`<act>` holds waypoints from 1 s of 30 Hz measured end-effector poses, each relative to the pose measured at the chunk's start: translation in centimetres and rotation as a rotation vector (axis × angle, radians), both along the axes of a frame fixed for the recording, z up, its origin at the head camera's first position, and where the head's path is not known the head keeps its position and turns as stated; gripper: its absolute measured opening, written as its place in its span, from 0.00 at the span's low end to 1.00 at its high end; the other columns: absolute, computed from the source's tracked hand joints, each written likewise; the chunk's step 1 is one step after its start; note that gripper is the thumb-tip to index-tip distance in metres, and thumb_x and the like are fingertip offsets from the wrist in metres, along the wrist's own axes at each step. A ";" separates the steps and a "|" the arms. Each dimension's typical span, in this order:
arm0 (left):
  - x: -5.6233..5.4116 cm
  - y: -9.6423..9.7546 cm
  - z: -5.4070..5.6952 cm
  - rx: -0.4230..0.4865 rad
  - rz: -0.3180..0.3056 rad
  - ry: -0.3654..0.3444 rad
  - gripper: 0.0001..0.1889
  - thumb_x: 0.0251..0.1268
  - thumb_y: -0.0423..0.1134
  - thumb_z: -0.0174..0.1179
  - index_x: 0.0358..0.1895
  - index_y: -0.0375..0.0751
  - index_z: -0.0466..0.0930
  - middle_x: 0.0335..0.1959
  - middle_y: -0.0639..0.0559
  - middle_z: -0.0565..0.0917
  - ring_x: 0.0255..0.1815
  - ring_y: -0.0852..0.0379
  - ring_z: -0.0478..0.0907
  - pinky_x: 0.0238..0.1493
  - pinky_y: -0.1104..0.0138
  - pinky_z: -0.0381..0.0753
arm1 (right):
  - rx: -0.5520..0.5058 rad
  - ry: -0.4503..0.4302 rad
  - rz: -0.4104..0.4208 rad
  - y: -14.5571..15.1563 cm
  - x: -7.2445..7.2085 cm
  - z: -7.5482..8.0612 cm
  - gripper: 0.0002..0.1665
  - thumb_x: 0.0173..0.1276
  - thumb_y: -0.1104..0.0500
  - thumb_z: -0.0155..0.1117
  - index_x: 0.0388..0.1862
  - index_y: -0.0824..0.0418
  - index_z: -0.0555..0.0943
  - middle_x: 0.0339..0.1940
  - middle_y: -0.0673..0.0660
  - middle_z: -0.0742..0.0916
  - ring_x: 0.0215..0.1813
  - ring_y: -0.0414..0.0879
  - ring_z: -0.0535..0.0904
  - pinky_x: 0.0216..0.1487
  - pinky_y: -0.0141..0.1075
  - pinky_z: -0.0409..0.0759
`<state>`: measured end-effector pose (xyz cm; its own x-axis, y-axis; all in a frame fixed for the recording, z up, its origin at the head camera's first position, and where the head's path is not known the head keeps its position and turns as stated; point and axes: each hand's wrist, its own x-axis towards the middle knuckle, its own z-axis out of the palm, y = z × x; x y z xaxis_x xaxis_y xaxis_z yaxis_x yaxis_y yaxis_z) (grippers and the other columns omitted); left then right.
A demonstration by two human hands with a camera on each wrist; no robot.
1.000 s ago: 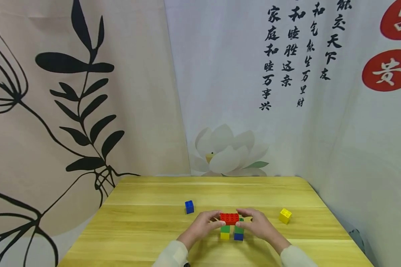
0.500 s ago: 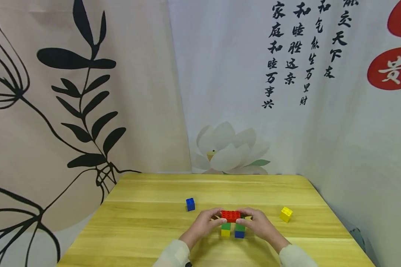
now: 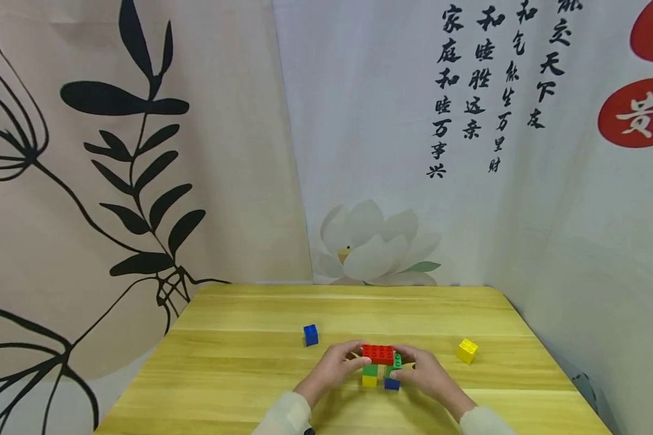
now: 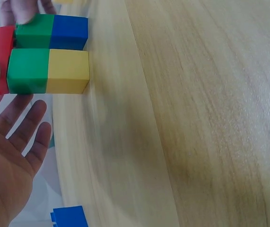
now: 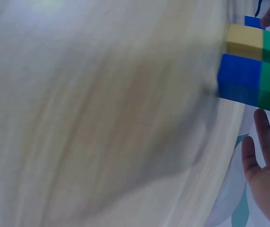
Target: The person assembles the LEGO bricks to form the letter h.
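Observation:
A red building brick [image 3: 378, 354] lies across the tops of two short stacks. My left hand [image 3: 334, 365] pinches its left end between thumb and fingers. Beneath that end is a green brick [image 4: 28, 71] on a yellow brick [image 4: 68, 71]. The right stack has a green brick [image 3: 397, 360] on a blue brick [image 5: 239, 78]; studs of this green brick show beyond the red one. My right hand [image 3: 425, 373] grips the right stack's green brick, thumb in front. In the left wrist view, the left hand's lower fingers [image 4: 28, 125] are spread below the stack.
On the wooden table [image 3: 239, 362], a separate blue brick [image 3: 311, 335] stands back left of the stacks. A separate yellow brick [image 3: 467, 351] lies to the right. Printed cloth [image 3: 239, 151] hangs behind the table.
My right hand has let go of the red brick's right end and shifted lower, onto the right stack's green brick. More of that brick's studs now show. The left hand keeps its pinch.

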<state>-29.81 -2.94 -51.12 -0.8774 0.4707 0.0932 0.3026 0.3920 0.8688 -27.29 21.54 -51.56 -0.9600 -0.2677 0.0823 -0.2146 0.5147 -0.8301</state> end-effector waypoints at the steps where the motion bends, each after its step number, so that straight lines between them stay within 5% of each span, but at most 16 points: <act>1: 0.0 0.0 0.0 0.001 -0.001 -0.001 0.18 0.68 0.47 0.64 0.59 0.47 0.81 0.43 0.57 0.84 0.41 0.57 0.78 0.40 0.65 0.80 | 0.002 -0.002 0.001 0.0 0.0 -0.1 0.36 0.62 0.52 0.74 0.66 0.66 0.75 0.51 0.56 0.85 0.51 0.52 0.79 0.50 0.52 0.78; 13: -0.3 -0.1 -0.1 -0.018 -0.015 0.009 0.19 0.69 0.48 0.63 0.59 0.47 0.81 0.43 0.58 0.84 0.41 0.59 0.78 0.41 0.65 0.79 | 0.043 0.022 0.022 0.2 0.2 0.4 0.34 0.61 0.56 0.75 0.64 0.66 0.76 0.49 0.57 0.86 0.50 0.53 0.80 0.50 0.55 0.78; 19: -0.1 -0.1 -0.3 -0.019 -0.017 -0.005 0.19 0.68 0.50 0.63 0.59 0.49 0.81 0.43 0.60 0.83 0.40 0.60 0.77 0.41 0.64 0.79 | 0.018 0.017 -0.006 -0.1 0.5 0.8 0.36 0.63 0.48 0.73 0.64 0.65 0.77 0.56 0.60 0.84 0.56 0.58 0.78 0.55 0.62 0.73; 30: -0.4 -0.2 -0.1 -0.024 -0.024 0.019 0.21 0.68 0.51 0.63 0.60 0.47 0.81 0.43 0.59 0.83 0.41 0.59 0.78 0.41 0.63 0.79 | 0.029 0.080 -0.001 -0.2 0.1 1.3 0.25 0.68 0.48 0.67 0.57 0.63 0.83 0.52 0.57 0.86 0.54 0.56 0.80 0.52 0.56 0.77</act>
